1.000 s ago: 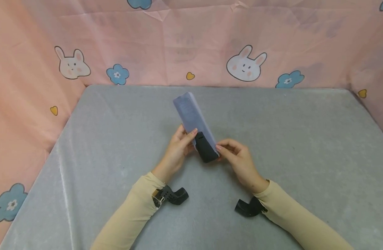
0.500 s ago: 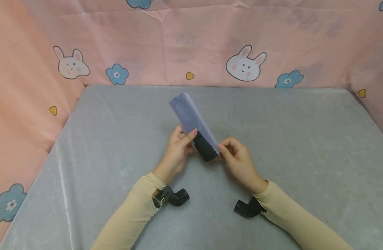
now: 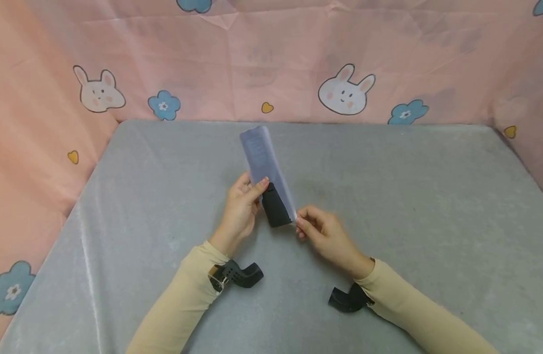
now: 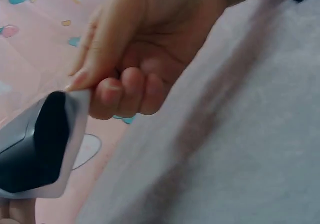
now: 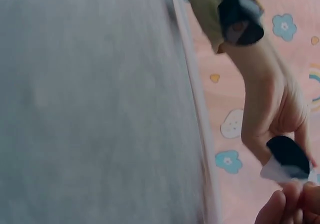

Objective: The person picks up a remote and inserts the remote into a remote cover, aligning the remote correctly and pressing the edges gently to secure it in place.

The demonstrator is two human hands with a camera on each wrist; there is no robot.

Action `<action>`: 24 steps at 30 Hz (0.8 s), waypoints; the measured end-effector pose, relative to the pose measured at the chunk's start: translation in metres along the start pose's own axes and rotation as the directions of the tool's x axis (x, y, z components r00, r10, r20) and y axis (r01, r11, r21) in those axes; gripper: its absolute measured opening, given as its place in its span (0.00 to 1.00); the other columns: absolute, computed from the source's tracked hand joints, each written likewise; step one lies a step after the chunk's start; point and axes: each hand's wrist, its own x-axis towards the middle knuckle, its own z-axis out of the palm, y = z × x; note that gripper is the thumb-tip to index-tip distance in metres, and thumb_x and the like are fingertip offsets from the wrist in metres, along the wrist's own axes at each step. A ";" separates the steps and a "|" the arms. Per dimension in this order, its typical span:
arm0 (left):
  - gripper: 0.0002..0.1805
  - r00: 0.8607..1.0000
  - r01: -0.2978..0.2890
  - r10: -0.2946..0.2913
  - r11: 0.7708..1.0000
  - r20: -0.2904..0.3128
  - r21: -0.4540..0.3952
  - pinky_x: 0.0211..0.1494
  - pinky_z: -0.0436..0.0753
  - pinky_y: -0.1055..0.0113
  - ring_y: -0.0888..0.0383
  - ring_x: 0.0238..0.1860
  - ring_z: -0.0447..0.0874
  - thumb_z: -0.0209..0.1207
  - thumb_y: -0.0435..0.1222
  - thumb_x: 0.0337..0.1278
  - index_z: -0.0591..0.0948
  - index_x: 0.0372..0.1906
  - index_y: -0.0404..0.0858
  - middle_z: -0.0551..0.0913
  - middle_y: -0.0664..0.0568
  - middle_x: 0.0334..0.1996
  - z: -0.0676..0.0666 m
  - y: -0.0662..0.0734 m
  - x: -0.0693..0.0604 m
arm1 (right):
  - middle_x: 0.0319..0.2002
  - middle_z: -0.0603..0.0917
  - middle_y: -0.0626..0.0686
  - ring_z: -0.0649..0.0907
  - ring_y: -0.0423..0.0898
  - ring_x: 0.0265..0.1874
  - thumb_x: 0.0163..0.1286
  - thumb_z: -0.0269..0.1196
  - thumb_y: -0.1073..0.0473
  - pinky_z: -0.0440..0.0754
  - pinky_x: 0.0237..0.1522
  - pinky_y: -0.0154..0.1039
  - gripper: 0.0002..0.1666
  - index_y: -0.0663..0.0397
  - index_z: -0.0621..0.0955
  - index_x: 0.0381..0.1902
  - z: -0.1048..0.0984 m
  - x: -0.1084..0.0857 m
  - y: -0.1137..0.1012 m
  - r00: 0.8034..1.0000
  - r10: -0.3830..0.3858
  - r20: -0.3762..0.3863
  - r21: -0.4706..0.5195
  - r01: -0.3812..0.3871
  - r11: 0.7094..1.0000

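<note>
A translucent bluish plastic sleeve [image 3: 260, 152] is held up over the table, its long axis tilted. At its lower end is a smooth black object [image 3: 276, 209] with a rounded end; its kind cannot be told. My left hand [image 3: 240, 209] grips the sleeve and black object from the left, thumb on top, other fingers mostly hidden behind. My right hand [image 3: 331, 238] pinches the sleeve's lower right corner between thumb and forefinger. In the left wrist view the sleeve's clear edge [image 4: 75, 134] surrounds the black object's end. In the right wrist view my right fingertips [image 5: 277, 206] are close below it.
A grey cloth-covered table [image 3: 408, 206] lies under both hands. Behind it hangs a pink curtain [image 3: 227, 59] with rabbits and flowers. Black camera mounts sit on the left wrist [image 3: 242, 274] and right wrist [image 3: 348, 298].
The sleeve has turned more upright and shifted slightly left with the black object. My left hand has moved left with it; my right hand has moved a little left and down, still pinching the corner.
</note>
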 end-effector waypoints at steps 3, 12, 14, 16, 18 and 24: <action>0.18 0.999 -0.014 0.011 0.997 0.032 0.074 0.35 0.80 0.73 0.64 0.34 0.82 0.52 0.24 0.63 0.69 0.58 0.28 0.83 0.53 0.37 -0.001 -0.003 -0.001 | 0.24 0.78 0.55 0.79 0.39 0.22 0.66 0.57 0.72 0.81 0.26 0.33 0.05 0.70 0.76 0.30 0.002 -0.001 0.000 0.999 0.032 0.018 0.008 -0.032 0.999; 0.20 0.986 0.006 -0.044 0.973 0.160 0.232 0.39 0.82 0.68 0.62 0.35 0.83 0.53 0.26 0.63 0.69 0.60 0.28 0.83 0.44 0.42 0.001 -0.004 -0.007 | 0.30 0.79 0.51 0.80 0.42 0.27 0.63 0.60 0.72 0.80 0.29 0.34 0.06 0.71 0.74 0.36 -0.011 0.005 0.001 0.995 0.070 0.070 0.115 -0.078 0.990; 0.21 0.980 0.018 -0.069 0.964 0.187 0.265 0.43 0.82 0.66 0.61 0.38 0.83 0.53 0.25 0.62 0.68 0.60 0.28 0.81 0.38 0.47 0.004 -0.005 -0.009 | 0.32 0.79 0.49 0.80 0.40 0.30 0.64 0.59 0.73 0.81 0.32 0.34 0.08 0.73 0.73 0.39 -0.015 0.006 0.001 0.997 0.065 0.038 0.153 -0.070 0.986; 0.22 0.973 0.019 -0.090 0.950 0.214 0.310 0.47 0.81 0.63 0.57 0.42 0.83 0.55 0.25 0.61 0.68 0.61 0.28 0.79 0.34 0.50 0.007 -0.007 -0.011 | 0.32 0.79 0.48 0.81 0.40 0.31 0.65 0.57 0.73 0.82 0.34 0.34 0.09 0.76 0.72 0.41 -0.019 0.007 0.001 0.998 0.062 -0.012 0.198 -0.058 0.978; 0.23 0.965 0.011 -0.104 0.932 0.239 0.362 0.49 0.81 0.61 0.52 0.45 0.82 0.56 0.25 0.60 0.69 0.60 0.28 0.78 0.33 0.51 0.009 -0.010 -0.014 | 0.32 0.80 0.48 0.81 0.39 0.31 0.66 0.56 0.73 0.82 0.36 0.35 0.09 0.76 0.72 0.42 -0.023 0.009 0.000 0.996 0.069 -0.056 0.231 -0.054 0.971; 0.24 0.947 -0.007 -0.148 0.876 0.283 0.482 0.48 0.81 0.62 0.47 0.46 0.82 0.61 0.27 0.56 0.72 0.58 0.28 0.81 0.35 0.49 0.011 -0.018 -0.018 | 0.32 0.81 0.47 0.80 0.40 0.31 0.68 0.55 0.70 0.81 0.36 0.36 0.10 0.71 0.73 0.45 -0.032 0.012 -0.003 0.984 0.127 -0.127 0.240 -0.094 0.966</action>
